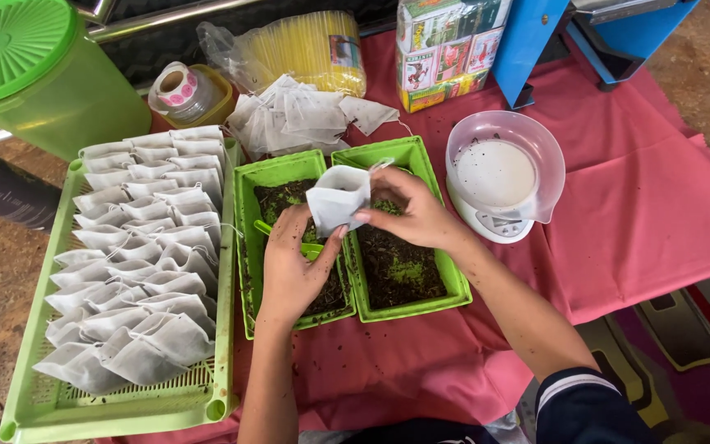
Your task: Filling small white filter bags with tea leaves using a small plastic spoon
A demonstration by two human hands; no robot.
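Landmark: the left green tub [266,177], one of two small rectangular tubs side by side on the pink cloth [643,205].

Left hand [291,271]: over the left green tub, palm down, fingers closed around a green scoop [310,247] of which only the handle and part of the bowl show. The fingertips reach up to the lower edge of the white filter bag [337,197].

Right hand [417,215]: over the right green tub [454,284], which touches the left green tub along its long side. Thumb and fingers are pinched on the white filter bag, holding it with the mouth open. The bag hangs above the rim shared by the two tubs.

Both tubs hold dark, crumbly dried leaf material with green flecks.

Directly left of the left green tub: a pale green slotted tray [117,407] carrying rows of filled white bags [137,255], overlapping.

Behind the left green tub: a loose pile of empty white bags [293,115]. Further back, a clear sack of yellow sleeves [306,49] and a roll of stickers [176,86].

Back left of the tub: a large green lidded container [34,74].

Right of both tubs: a white kitchen scale [499,177] with a clear bowl on top, apart from the right tub.
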